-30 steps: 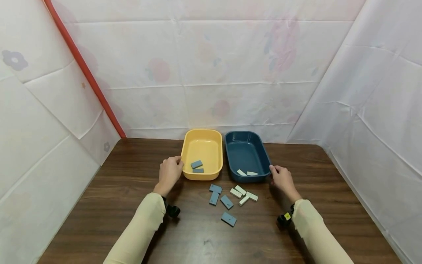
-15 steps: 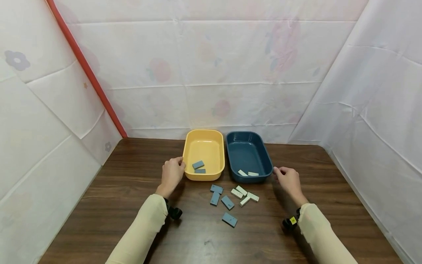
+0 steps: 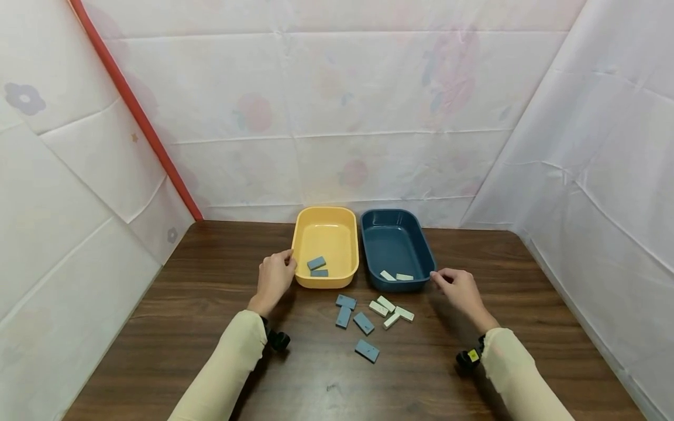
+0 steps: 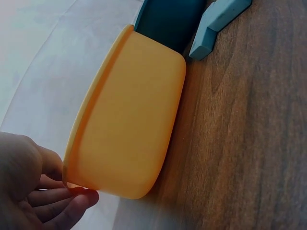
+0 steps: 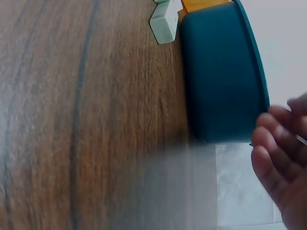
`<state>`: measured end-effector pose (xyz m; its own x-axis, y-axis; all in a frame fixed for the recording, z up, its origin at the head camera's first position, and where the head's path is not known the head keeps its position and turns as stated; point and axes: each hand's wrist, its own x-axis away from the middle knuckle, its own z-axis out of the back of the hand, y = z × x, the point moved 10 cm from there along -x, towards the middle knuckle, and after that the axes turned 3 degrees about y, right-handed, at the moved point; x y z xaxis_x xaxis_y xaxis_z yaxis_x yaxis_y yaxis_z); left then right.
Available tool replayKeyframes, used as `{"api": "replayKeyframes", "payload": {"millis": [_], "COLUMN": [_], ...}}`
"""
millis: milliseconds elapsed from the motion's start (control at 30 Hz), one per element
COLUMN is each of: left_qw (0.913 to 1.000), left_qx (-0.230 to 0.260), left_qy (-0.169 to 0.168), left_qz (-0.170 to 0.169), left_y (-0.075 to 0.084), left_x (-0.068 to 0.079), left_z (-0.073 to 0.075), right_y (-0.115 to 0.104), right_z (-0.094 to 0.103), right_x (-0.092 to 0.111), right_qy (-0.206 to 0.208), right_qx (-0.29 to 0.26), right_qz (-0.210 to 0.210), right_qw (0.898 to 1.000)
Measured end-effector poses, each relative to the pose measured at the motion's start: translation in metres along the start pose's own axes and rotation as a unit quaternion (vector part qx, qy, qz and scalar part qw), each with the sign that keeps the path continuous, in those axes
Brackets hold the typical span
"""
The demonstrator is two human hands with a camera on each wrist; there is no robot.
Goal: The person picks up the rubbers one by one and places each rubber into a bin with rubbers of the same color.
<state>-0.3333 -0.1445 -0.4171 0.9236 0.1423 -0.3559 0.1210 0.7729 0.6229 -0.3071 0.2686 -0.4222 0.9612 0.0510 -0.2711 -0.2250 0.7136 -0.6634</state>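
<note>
My left hand point(image 3: 275, 275) pinches the left rim of a yellow tray point(image 4: 129, 115), thumb on one side of the lip and fingers beneath, as the left wrist view shows. Two blue-grey rectangular blocks point(image 3: 316, 263) lie inside this tray. Beside it stands a dark blue tray point(image 5: 225, 76) holding two whitish blocks point(image 3: 404, 277). At its front right corner is my right hand point(image 3: 459, 289), fingertips right at the rim. In the right wrist view its fingers are loosely bent, with the thumb apart from the tray wall.
In front of the trays, several loose blue-grey blocks point(image 3: 363, 323) lie on the dark wooden table point(image 3: 210, 280). Several loose whitish blocks point(image 3: 391, 320) form a cluster to their right. White patterned sheeting point(image 3: 337, 117) rises behind the trays and at both sides.
The right hand came slightly off the blue tray's corner, then moved back left to its rim. The yellow tray and left hand shifted slightly right in view early on. The loose blocks stayed put.
</note>
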Motion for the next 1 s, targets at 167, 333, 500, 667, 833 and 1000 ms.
{"api": "replayKeyframes", "payload": {"millis": [167, 333, 500, 667, 833, 1000], "left_qw": [1.0, 1.0, 0.9999, 0.9997, 0.9997, 0.9995], "left_qx": [0.004, 0.004, 0.008, 0.007, 0.013, 0.019], "left_qy": [0.002, -0.005, -0.01, -0.013, -0.007, -0.006], "left_qz": [0.0, 0.005, 0.009, 0.018, 0.019, 0.025], "left_y": [0.001, 0.001, 0.0, -0.003, -0.006, -0.008], "left_x": [0.0, -0.001, -0.001, 0.0, 0.0, 0.0], "left_z": [0.003, 0.004, 0.002, 0.0, 0.0, -0.001], "right_y": [-0.012, -0.022, -0.028, -0.029, -0.031, -0.035], "right_z": [-0.009, -0.018, -0.026, -0.039, -0.052, -0.065], "right_x": [0.002, 0.004, 0.007, 0.012, 0.018, 0.022], "right_qy": [-0.042, -0.069, -0.09, -0.126, -0.167, -0.192], "right_qx": [0.018, 0.034, 0.044, 0.056, 0.05, 0.064], "right_qz": [0.05, 0.072, 0.086, 0.093, 0.101, 0.117], "right_qw": [0.998, 0.994, 0.991, 0.986, 0.979, 0.972]}}
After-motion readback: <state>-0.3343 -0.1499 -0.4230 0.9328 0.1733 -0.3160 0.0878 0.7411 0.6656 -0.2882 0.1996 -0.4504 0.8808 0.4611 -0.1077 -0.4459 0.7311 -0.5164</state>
